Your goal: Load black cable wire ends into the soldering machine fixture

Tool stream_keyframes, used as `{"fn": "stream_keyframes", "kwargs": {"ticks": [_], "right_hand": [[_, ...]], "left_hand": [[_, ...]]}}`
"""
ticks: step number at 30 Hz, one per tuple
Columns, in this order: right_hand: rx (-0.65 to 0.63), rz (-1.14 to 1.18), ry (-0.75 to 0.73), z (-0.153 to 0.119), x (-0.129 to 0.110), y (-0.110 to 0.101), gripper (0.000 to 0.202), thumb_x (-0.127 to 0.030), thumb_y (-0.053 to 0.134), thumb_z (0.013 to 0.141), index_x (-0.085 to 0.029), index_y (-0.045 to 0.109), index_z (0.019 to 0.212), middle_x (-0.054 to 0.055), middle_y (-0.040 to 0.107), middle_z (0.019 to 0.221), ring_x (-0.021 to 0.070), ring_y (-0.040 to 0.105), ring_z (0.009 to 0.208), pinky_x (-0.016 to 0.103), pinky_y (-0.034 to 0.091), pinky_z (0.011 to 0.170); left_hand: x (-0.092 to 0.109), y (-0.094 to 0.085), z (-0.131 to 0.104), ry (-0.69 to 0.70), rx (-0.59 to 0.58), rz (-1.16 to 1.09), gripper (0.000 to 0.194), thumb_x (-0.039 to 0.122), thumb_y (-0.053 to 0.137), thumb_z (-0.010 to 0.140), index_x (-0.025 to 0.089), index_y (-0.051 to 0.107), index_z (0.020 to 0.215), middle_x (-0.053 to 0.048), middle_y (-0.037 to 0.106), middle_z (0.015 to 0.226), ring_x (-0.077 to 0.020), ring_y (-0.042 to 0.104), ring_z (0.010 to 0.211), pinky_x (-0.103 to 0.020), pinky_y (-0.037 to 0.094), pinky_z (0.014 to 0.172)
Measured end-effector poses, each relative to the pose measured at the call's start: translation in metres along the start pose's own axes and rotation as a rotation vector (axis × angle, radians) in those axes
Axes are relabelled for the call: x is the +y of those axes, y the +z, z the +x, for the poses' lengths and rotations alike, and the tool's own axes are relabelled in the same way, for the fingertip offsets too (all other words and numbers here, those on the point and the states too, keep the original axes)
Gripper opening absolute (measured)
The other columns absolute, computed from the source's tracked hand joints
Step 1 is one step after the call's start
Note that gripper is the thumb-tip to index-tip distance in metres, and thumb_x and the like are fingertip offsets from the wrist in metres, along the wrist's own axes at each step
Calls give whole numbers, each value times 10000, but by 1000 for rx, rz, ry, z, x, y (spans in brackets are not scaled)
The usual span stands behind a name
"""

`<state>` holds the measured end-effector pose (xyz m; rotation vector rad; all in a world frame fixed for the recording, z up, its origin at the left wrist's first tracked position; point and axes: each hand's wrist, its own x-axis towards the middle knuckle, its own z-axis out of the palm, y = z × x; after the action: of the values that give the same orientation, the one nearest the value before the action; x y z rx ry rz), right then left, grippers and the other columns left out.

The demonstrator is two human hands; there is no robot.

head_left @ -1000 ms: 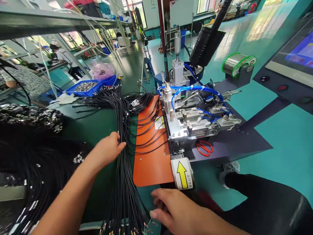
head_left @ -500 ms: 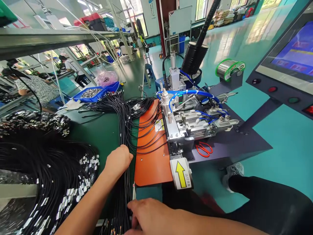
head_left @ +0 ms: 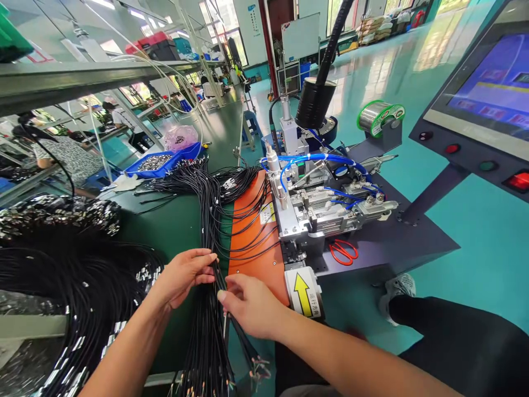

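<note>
A long bundle of black cables (head_left: 206, 215) runs down the green tabletop toward me. My left hand (head_left: 188, 273) pinches a few of these cables between thumb and fingers. Just below it, my right hand (head_left: 248, 303) is closed on the same small bunch, lifted off the bundle and angled to the right. The bunch's stripped wire ends (head_left: 259, 368) hang past the table edge below my right hand. Under my hands lie the other cables (head_left: 202, 342), with coloured wire tips at the near end. Several single cables curve over the orange plate (head_left: 256, 270) into the machine (head_left: 322, 204).
To the left sits a big heap of black cables with metal ends (head_left: 74, 264). A blue tray of metal parts (head_left: 155, 162) stands farther back. Red-handled scissors (head_left: 344, 252), a solder spool (head_left: 378, 118) and a screen (head_left: 491, 88) are right. Co-workers sit beyond the shelf.
My right hand has moved up from the near cable ends, bringing a small bunch out to the right. My left hand has turned and now pinches that bunch.
</note>
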<state>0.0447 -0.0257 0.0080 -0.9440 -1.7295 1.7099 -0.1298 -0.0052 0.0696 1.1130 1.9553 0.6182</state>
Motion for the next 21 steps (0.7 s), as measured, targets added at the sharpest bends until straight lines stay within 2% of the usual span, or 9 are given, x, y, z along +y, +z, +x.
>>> {"fn": "stream_keyframes", "kwargs": {"ticks": [3, 6, 8, 10, 12, 14, 15, 18, 21], "right_hand": [[-15, 13, 53, 9, 1, 2, 326, -409, 549, 916, -161, 643, 1106, 39, 711, 846, 139, 662, 667, 225, 479, 581], [-49, -13, 92, 11, 1, -6, 286, -421, 600, 877, -169, 643, 1008, 11, 683, 724, 125, 629, 544, 204, 437, 483], [-26, -76, 124, 10, -1, -15, 269, -370, 628, 850, -171, 618, 1031, 2, 675, 689, 123, 616, 487, 201, 425, 452], [7, -149, 143, 11, -4, -25, 239, -319, 598, 864, -178, 601, 1057, 2, 675, 674, 122, 612, 453, 203, 434, 444], [-9, -176, 157, 12, -8, -35, 195, -312, 520, 909, -181, 608, 1023, -6, 647, 604, 126, 598, 414, 204, 440, 419], [-42, -158, 172, 15, -13, -42, 218, -324, 458, 937, -174, 616, 939, -20, 591, 508, 129, 571, 368, 197, 428, 373], [-53, -147, 179, 17, -14, -44, 238, -328, 437, 944, -172, 611, 897, -25, 571, 477, 128, 558, 349, 193, 417, 353], [-100, -145, 192, 19, -15, -45, 277, -322, 388, 955, -180, 591, 830, -13, 593, 482, 125, 559, 347, 189, 409, 349], [-96, -341, 138, 16, -13, -40, 261, -305, 441, 919, -185, 603, 754, 38, 676, 602, 154, 642, 490, 227, 462, 463]], "left_hand": [[4, 2, -19, -100, -174, -349, 322, 372, 730, 750, 122, 607, 911, -99, 702, 927, -129, 671, 713, -231, 579, 652], [2, 5, -32, -100, -300, -333, 356, 388, 711, 781, 146, 631, 1030, -85, 704, 969, -120, 655, 661, -228, 557, 586], [-4, 9, -33, -56, -296, -201, 442, 432, 657, 816, 163, 603, 1162, -62, 702, 892, -123, 627, 601, -240, 527, 540], [-12, 13, -31, 63, -224, 15, 472, 481, 564, 862, 159, 586, 1207, -43, 681, 803, -140, 611, 586, -263, 512, 548], [-21, 18, -27, 270, -158, 282, 393, 469, 475, 908, 179, 621, 1129, -58, 678, 887, -169, 639, 720, -292, 522, 663], [-27, 22, -25, 407, -99, 562, 328, 427, 408, 942, 208, 637, 1028, -62, 669, 979, -195, 640, 862, -314, 499, 776], [-29, 24, -25, 419, -68, 699, 315, 407, 385, 953, 215, 633, 979, -60, 665, 982, -205, 638, 882, -322, 483, 788], [-28, 23, -27, 334, -4, 996, 308, 368, 357, 957, 214, 603, 856, -55, 664, 883, -226, 643, 809, -326, 450, 714], [-23, 17, -23, 278, -9, 1026, 312, 358, 356, 952, 220, 600, 816, -53, 678, 836, -229, 648, 789, -314, 432, 695]]}}
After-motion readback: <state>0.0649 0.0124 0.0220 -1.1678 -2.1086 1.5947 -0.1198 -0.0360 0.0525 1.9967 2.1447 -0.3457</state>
